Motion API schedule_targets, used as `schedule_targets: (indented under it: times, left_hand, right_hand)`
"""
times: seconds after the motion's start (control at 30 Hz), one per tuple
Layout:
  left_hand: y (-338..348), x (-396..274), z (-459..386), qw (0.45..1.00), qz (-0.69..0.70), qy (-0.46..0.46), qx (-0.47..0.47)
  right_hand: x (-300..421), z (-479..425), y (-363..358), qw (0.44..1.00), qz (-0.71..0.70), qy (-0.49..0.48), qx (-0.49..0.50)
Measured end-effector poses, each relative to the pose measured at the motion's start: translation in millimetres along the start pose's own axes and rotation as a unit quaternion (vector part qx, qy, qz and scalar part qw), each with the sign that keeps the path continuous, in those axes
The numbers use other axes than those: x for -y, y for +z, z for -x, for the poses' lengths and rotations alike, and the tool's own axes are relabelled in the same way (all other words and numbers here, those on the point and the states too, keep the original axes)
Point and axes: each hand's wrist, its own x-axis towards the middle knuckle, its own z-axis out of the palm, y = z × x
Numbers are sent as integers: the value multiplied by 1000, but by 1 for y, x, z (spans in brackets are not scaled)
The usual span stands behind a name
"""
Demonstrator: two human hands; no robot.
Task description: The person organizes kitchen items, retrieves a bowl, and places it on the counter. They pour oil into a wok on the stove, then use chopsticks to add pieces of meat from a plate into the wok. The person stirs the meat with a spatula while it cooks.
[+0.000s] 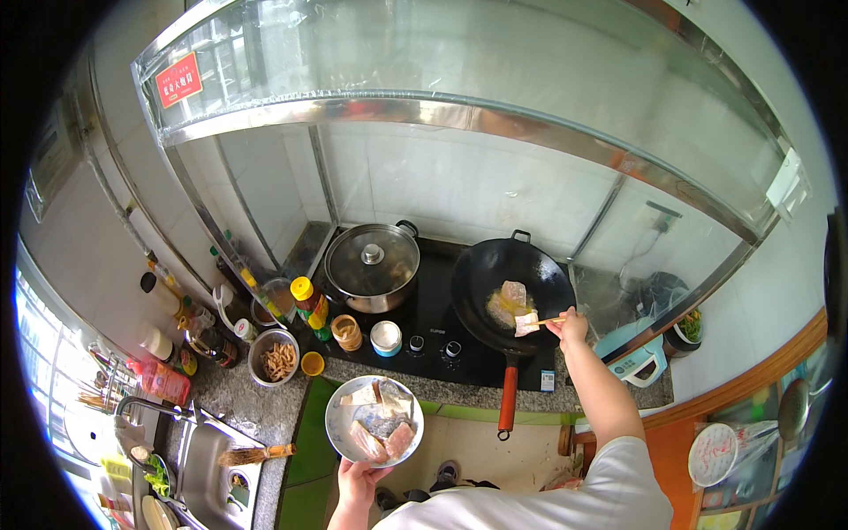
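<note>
My left hand [358, 487] grips the near rim of a blue-patterned white plate [344, 424], held in front of the counter edge. Several pieces of raw fish [367, 442] lie on it, some with pale flesh up and some with grey skin showing. My right hand [571, 327] is over the right side of a black wok [477, 278] and holds wooden chopsticks [548, 321]. At their tips is a pale fish piece [527, 324], low over the wok. Another fish piece [513, 291] lies in yellow bubbling oil [498, 309]. The wok's red handle [507, 397] points towards me.
A lidded pot [372, 265] stands on the black cooktop [430, 361], left of the wok. Along its front left are a yellow-capped bottle [310, 306], jars [386, 338] and a metal bowl of brown strips [278, 361]. A brush [257, 455] lies across the sink [205, 464] edge. Glass panels enclose the stove.
</note>
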Motion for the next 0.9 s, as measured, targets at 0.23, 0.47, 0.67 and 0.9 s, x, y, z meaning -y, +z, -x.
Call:
schedule_targets:
  times: [0.23, 0.47, 0.67, 0.9]
  left_hand:
    - [4, 3, 0, 1000, 8, 3, -8]
    - [2, 5, 2, 1000, 7, 7, -18]
    - [0, 11, 1, 1000, 4, 8, -15]
    - [2, 8, 8, 999, 31, 12, -25]
  right_hand:
    - [4, -5, 2, 999, 51, -8, 7]
    - [19, 31, 26, 922, 266, -215, 181]
    - [4, 8, 42, 963, 135, -159, 172]
    - [0, -3, 97, 980, 72, -101, 155]
